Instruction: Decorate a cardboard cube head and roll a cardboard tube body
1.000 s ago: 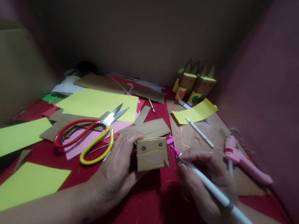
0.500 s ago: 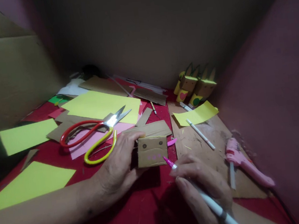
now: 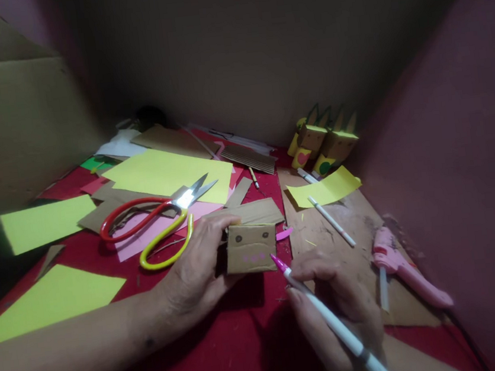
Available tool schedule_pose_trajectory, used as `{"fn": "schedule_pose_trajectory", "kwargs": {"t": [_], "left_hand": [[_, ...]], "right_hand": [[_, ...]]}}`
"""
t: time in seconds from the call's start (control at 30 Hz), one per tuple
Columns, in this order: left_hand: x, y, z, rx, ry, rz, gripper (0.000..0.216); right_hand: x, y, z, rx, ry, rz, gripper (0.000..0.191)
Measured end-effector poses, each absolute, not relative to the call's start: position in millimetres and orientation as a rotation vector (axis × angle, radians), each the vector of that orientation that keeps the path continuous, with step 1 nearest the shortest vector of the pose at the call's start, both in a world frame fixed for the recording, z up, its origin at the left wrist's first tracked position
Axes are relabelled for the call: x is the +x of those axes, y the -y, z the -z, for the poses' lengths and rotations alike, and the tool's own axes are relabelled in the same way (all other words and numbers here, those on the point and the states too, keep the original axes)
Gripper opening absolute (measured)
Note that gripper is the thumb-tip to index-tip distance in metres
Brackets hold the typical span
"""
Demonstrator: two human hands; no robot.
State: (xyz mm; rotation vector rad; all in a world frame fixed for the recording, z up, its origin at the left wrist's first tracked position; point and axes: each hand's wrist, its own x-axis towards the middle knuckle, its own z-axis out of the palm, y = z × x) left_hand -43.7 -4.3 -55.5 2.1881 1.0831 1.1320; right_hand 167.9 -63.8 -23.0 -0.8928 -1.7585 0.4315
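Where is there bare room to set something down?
Red tabletop lies bare between left forearm, cardboard box and right hand; so does a narrow strip of brown board between loose pen and pink glue gun. Around the scissors, paper and cardboard pieces crowd it.

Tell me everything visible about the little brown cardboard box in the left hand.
The small brown cardboard box is held at its left side by the bare left hand, front facing the camera. Two dark round spots sit above faint pink marks; a yellow edge lines the top. A white pink-tipped pen points at its right edge; contact unclear.
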Motion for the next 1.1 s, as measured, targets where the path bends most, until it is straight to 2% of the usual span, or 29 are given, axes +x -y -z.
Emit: {"fn": "schedule_pose_trajectory", "kwargs": {"t": [0.7, 1.1], "left_hand": [[-43.3, 3.5, 56.9, 2.277, -1.069, -1.131, 0.06], [-41.0, 7.0, 51.6, 2.328, -1.017, -1.175, 0.045]], "right_hand": [[164.9, 63.9, 19.1, -0.838, 1.847, -0.432, 0.026], [165.3, 64.1, 21.5, -0.897, 1.859, -0.505, 0.023]]}}
